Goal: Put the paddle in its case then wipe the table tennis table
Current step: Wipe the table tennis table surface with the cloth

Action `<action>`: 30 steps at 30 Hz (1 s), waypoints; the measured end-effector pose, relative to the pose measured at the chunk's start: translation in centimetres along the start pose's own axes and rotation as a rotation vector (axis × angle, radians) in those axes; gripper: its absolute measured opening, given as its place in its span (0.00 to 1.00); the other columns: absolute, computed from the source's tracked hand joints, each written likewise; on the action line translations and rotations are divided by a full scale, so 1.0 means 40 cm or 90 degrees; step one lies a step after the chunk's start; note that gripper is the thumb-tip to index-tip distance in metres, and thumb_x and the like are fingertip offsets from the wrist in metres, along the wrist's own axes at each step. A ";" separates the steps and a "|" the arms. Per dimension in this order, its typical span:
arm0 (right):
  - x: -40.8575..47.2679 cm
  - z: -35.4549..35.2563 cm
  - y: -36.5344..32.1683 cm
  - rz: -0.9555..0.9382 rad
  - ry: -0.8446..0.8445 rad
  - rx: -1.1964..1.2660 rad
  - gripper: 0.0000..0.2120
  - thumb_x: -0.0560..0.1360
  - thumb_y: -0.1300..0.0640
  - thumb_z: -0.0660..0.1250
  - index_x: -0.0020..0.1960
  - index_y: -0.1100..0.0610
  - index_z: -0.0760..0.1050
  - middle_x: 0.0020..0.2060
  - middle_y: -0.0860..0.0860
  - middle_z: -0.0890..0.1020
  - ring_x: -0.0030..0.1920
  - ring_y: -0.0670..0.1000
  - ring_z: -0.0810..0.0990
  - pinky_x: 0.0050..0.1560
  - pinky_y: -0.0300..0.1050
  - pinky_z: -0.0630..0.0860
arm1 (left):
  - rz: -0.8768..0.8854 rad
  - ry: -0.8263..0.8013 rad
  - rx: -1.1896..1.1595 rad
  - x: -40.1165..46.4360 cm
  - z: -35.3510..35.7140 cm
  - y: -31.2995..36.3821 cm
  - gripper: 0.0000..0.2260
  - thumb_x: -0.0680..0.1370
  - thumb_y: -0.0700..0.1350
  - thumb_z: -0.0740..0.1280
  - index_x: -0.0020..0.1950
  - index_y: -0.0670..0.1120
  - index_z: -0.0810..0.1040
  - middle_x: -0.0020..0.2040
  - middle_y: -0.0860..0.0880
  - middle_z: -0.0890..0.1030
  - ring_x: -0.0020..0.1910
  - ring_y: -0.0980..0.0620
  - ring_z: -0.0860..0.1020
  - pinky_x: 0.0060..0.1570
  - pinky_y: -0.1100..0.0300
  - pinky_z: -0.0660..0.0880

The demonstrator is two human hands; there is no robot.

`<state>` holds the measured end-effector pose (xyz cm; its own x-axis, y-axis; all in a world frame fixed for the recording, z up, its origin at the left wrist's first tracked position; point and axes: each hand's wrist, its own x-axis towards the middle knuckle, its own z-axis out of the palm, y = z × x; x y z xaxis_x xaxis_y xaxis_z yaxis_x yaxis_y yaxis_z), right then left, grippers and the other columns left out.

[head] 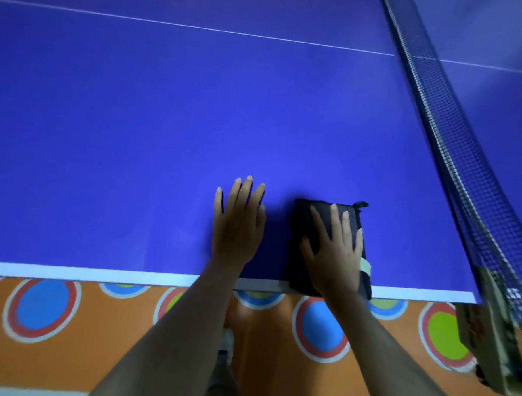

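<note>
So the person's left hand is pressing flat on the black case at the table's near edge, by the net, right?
Not quite: the head view shows the right hand pressing flat on the black case. The left hand lies on the bare blue table beside it. The case does sit at the near edge, by the net.

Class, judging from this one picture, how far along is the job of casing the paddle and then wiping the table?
Done, seemingly: no paddle is visible, and the black case lies at the table edge. In hand: the right hand rests flat on the case; the left hand lies flat on the table. Left: wiping; no cloth is visible.
</note>
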<state>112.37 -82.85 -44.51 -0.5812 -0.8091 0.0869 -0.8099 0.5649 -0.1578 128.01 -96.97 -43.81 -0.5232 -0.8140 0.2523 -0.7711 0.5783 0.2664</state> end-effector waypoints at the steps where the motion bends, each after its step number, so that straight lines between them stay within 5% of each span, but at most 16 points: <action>1: 0.036 0.000 0.008 0.006 -0.003 -0.004 0.32 0.78 0.38 0.54 0.82 0.40 0.61 0.84 0.51 0.59 0.84 0.56 0.54 0.82 0.63 0.49 | 0.004 0.002 0.008 -0.002 0.010 0.000 0.19 0.86 0.50 0.55 0.77 0.49 0.71 0.78 0.46 0.69 0.79 0.44 0.65 0.76 0.37 0.59; 18: 0.536 0.022 0.068 -0.030 -0.013 -0.023 0.28 0.82 0.40 0.53 0.82 0.38 0.59 0.83 0.49 0.60 0.83 0.52 0.53 0.82 0.59 0.50 | -0.006 -0.070 0.059 0.014 0.025 -0.004 0.23 0.85 0.52 0.55 0.80 0.49 0.68 0.82 0.45 0.63 0.81 0.44 0.60 0.77 0.34 0.57; 24: 0.476 0.018 0.075 -0.028 -0.023 -0.009 0.29 0.82 0.41 0.49 0.83 0.41 0.58 0.83 0.52 0.60 0.83 0.55 0.55 0.82 0.59 0.49 | -0.012 -0.054 0.066 0.017 0.022 -0.005 0.24 0.85 0.54 0.55 0.80 0.49 0.66 0.82 0.46 0.62 0.82 0.45 0.58 0.78 0.36 0.54; 30: 0.170 -0.008 0.123 -0.024 -0.010 -0.021 0.30 0.82 0.41 0.49 0.83 0.43 0.58 0.83 0.54 0.61 0.83 0.57 0.57 0.82 0.60 0.52 | 0.000 0.004 0.045 0.017 0.024 -0.010 0.23 0.85 0.55 0.56 0.77 0.47 0.70 0.80 0.45 0.66 0.79 0.44 0.64 0.77 0.36 0.56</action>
<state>104.41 -85.53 -44.36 -0.5492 -0.8322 0.0765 -0.8336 0.5389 -0.1217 127.60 -97.80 -44.63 -0.5214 -0.8134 0.2580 -0.7949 0.5729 0.1996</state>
